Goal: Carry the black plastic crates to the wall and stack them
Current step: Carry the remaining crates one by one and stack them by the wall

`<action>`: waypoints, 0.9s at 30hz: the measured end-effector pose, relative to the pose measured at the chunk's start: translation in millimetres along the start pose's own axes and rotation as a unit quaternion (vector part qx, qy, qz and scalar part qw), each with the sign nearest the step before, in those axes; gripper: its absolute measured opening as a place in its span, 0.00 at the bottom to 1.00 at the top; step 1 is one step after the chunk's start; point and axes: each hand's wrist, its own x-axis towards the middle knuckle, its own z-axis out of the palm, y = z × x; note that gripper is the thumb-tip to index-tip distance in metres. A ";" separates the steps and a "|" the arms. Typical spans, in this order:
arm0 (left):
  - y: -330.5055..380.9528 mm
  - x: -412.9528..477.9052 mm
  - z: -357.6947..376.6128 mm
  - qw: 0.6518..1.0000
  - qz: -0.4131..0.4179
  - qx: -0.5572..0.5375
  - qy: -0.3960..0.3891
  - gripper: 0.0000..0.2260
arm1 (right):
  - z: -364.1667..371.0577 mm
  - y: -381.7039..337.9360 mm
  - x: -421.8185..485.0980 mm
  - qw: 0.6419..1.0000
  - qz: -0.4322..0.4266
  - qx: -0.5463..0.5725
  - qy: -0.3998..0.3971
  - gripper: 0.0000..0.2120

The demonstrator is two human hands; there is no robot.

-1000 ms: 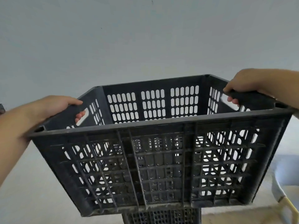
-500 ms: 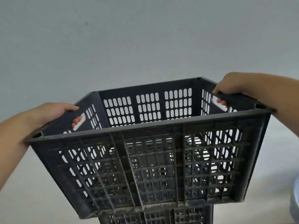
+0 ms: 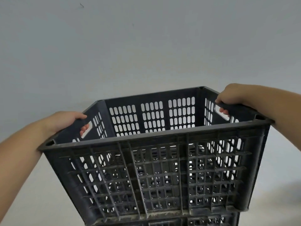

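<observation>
We hold the upper black crate (image 3: 159, 176) with both hands, 1 at each short side. Our left hand (image 3: 65, 121) curls over the crate's left rim with the thumb lying on top. Its fingertips (image 3: 84, 128) show through the handle slot (image 3: 88, 130) from inside. Our right hand (image 3: 232, 97) grips the right rim the same way, with its fingers poking through that side's slot. Both forearms reach in from the sides of the view, the left lower than the right. The crate sits tilted, its right side higher.

Under the crate, a second black crate (image 3: 211, 221) shows only as a strip of lattice, cut off by the bottom of the view. The upper crate's base hides the rest, and we cannot tell whether the 2 touch. The palms and most of each finger are hidden behind the crate's side walls.

Beyond the crate's far rim stands the plain grey wall (image 3: 146, 46); how near it is we cannot judge. To the left and right of the crate the paler floor (image 3: 32, 193) lies open, with a dim shadow low on the right.
</observation>
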 end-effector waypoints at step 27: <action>-21.0 9.3 5.1 0.997 0.022 -0.054 -0.050 0.18 | 7.0 36.0 -12.9 0.997 0.015 0.022 -0.067 0.20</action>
